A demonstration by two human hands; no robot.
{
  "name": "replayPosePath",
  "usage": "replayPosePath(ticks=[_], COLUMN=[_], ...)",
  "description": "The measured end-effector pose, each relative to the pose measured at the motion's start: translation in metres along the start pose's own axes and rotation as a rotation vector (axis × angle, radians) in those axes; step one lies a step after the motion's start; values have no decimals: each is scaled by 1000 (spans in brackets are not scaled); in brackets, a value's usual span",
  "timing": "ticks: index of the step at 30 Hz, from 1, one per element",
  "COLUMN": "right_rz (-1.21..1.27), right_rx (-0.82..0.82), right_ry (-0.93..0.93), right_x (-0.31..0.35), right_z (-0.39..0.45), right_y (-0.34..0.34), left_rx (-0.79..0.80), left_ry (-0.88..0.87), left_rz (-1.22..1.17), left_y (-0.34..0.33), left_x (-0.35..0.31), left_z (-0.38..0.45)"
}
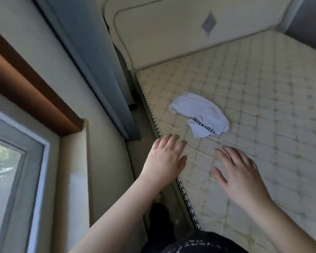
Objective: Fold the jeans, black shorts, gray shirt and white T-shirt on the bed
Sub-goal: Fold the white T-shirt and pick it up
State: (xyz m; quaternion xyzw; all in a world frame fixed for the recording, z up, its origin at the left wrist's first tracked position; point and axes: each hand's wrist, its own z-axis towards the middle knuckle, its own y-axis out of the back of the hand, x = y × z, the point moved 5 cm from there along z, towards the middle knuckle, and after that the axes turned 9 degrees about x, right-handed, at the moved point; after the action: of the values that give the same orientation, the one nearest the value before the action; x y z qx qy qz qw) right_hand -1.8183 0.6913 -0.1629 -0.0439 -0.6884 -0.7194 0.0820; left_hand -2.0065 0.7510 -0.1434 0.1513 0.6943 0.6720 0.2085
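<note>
A white T-shirt [199, 115] with dark lettering lies crumpled on the bare quilted mattress [263, 110], near its left edge. My left hand [165, 158] hovers over the mattress edge just below the T-shirt, fingers straight and spread, holding nothing. To its right, my right hand [239, 172] is stretched out flat above the mattress, also holding nothing. Neither hand touches the T-shirt. The jeans, black shorts and gray shirt are not in view.
A cream headboard [171, 33] stands at the far end of the bed. A narrow gap of floor [148, 128] runs between the mattress and the wall with a window [11, 170] and a gray curtain [98, 61] on the left.
</note>
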Motion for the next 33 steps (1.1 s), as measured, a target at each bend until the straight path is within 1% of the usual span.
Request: replayPosePath(ticks=[2, 4, 6, 10, 13, 15, 17, 20, 23, 27, 33], right_rz=[11, -11, -18, 28, 17, 25, 43, 38, 44, 32, -18], right_rx=[60, 68, 94, 101, 67, 51, 71, 73, 58, 43, -6], right_ry=[-61, -105, -160, -310, -422, -467, -547, -589, -605, -634, -656], right_x=[-5, -4, -1, 1, -2, -4, -12, -18, -40, -62, -64], right_z=[25, 53, 80, 123, 146, 154, 154, 147, 144, 159, 209], right_y=[-11, -20, -26, -31, -32, -31, -37, -40, -42, -50, -56], left_rx=[-26, -79, -85, -12, -2, 17, 62, 125, 120, 161, 185], left_ry=[-50, -121, -203, -297, -435, -473, -532, -621, -657, -656, -680], left_rz=[3, 42, 74, 58, -7, 7, 10, 4, 47, 84, 99], left_y=[-5, -9, -13, -14, -15, -17, -27, -38, -46, -56, -68], left_x=[16, 30, 43, 64, 75, 80, 78, 72, 63, 57, 68], left_z=[33, 62, 91, 145, 185, 206, 228, 254, 271, 286, 324])
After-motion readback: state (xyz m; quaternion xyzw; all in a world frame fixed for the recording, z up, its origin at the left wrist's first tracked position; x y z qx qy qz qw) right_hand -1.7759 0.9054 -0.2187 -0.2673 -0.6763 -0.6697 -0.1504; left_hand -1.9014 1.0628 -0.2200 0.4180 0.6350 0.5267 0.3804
